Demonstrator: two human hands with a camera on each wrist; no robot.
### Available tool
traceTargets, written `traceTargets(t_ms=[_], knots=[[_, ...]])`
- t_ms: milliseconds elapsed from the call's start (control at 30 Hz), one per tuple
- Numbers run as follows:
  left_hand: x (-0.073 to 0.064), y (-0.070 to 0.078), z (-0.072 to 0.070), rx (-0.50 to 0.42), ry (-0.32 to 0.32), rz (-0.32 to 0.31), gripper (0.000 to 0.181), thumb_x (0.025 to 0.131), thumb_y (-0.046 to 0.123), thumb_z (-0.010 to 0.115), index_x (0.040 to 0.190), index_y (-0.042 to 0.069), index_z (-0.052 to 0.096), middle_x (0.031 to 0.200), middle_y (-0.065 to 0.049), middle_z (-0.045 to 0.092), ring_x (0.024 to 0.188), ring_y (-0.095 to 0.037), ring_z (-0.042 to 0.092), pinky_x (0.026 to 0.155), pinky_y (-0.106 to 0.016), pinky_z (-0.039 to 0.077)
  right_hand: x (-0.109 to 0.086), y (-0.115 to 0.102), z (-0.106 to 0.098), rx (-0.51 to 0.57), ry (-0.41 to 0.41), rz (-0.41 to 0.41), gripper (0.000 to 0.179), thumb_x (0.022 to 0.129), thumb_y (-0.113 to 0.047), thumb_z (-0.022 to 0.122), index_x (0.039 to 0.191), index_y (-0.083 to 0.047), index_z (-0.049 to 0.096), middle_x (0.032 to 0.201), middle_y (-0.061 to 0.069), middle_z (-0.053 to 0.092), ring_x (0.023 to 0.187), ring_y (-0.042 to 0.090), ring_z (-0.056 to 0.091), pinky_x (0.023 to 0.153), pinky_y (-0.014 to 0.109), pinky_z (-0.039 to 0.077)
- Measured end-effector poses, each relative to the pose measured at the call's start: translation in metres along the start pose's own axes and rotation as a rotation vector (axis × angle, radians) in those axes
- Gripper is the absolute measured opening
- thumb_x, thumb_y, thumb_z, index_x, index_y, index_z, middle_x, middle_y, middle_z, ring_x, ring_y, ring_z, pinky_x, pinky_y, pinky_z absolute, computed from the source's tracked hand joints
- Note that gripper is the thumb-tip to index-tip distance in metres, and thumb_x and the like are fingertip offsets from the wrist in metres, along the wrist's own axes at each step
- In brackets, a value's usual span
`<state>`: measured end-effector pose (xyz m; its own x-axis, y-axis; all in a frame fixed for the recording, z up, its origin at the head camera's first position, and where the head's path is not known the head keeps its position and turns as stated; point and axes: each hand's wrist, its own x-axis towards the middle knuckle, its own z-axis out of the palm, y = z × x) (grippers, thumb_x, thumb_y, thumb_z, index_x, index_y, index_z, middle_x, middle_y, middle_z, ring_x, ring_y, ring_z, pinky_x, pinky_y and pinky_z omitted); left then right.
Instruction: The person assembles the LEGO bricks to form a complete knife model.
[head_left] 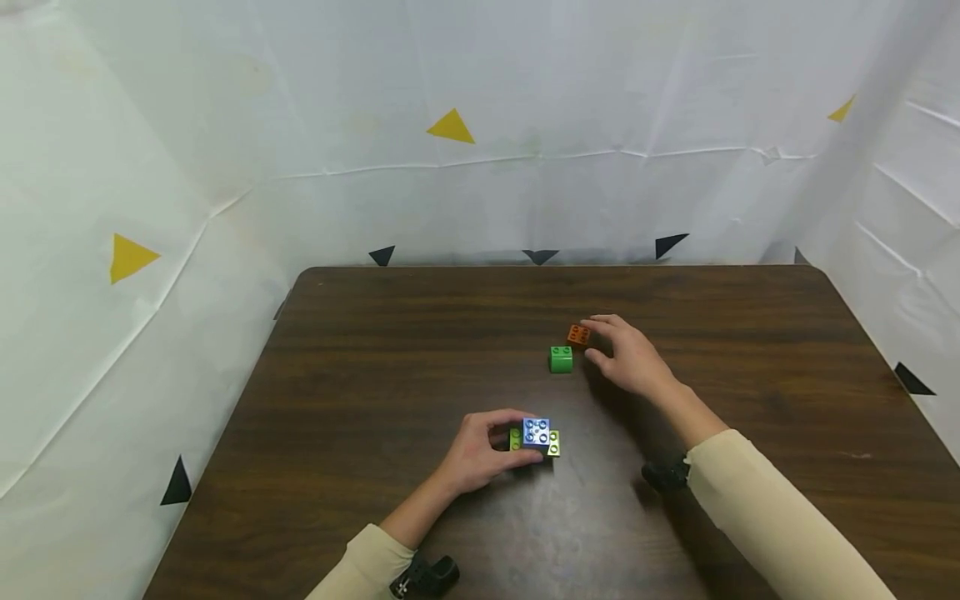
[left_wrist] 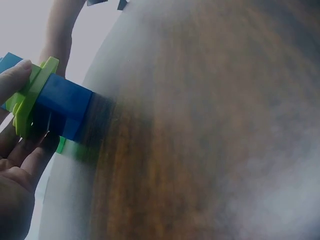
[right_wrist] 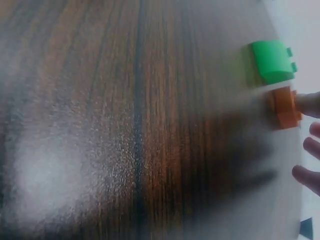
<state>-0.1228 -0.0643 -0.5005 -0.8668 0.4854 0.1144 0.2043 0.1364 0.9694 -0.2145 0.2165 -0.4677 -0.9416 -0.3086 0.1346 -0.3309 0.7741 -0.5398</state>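
Note:
My left hand [head_left: 483,450] grips a small stack of toy building bricks between thumb and fingers. In that stack a blue brick [head_left: 536,431] sits on top of a lime green piece [head_left: 554,443], and the left wrist view shows another blue brick [left_wrist: 64,102] under it, close to the tabletop. Farther back, my right hand [head_left: 632,357] reaches over an orange brick [head_left: 578,335], its fingers spread and a fingertip right at the studs in the right wrist view. Just in front of the orange brick stands a green brick [head_left: 561,360] with a rounded side [right_wrist: 271,60].
Everything lies on a dark wood-grain table [head_left: 390,333] with rounded far corners. White sheeting [head_left: 337,100] with yellow and black triangles hangs behind and at both sides. A black camera [head_left: 435,575] is strapped to the left wrist, another camera [head_left: 666,475] to the right.

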Motion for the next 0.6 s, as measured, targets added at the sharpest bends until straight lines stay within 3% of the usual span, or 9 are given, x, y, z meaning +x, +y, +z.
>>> traceTargets(t_ms=[233,433,600], knots=[[-0.001,-0.002,-0.001,-0.02,-0.008,-0.005,0.039,0.078,0.016,0.085,0.114,0.013,0.071,0.112,0.001,0.069,0.1,-0.014,0.065,0.086,-0.03,0.053,0.008,0.01,0.012,-0.013,-0.023,-0.011,0.047,0.095,-0.012,0.066,0.14,-0.007,0.054,0.146,0.015,0.047,0.13,0.04,0.045,0.105,0.058,0.034],[-0.002,-0.002,-0.003,-0.027,-0.004,0.007,0.039,0.079,0.016,0.085,0.115,0.011,0.071,0.111,-0.002,0.069,0.099,-0.014,0.066,0.086,-0.031,0.053,0.009,0.014,0.019,-0.062,0.031,-0.043,0.039,0.093,-0.013,0.068,0.132,-0.008,0.063,0.136,0.013,0.057,0.122,0.038,0.053,0.101,0.056,0.04],[-0.003,-0.001,-0.004,-0.022,-0.004,-0.016,0.039,0.078,0.017,0.085,0.115,0.013,0.071,0.112,-0.001,0.069,0.099,-0.015,0.066,0.086,-0.031,0.053,0.009,0.014,0.024,-0.069,0.07,-0.012,0.035,0.092,-0.015,0.071,0.126,-0.008,0.066,0.128,0.011,0.062,0.115,0.035,0.058,0.096,0.055,0.044]])
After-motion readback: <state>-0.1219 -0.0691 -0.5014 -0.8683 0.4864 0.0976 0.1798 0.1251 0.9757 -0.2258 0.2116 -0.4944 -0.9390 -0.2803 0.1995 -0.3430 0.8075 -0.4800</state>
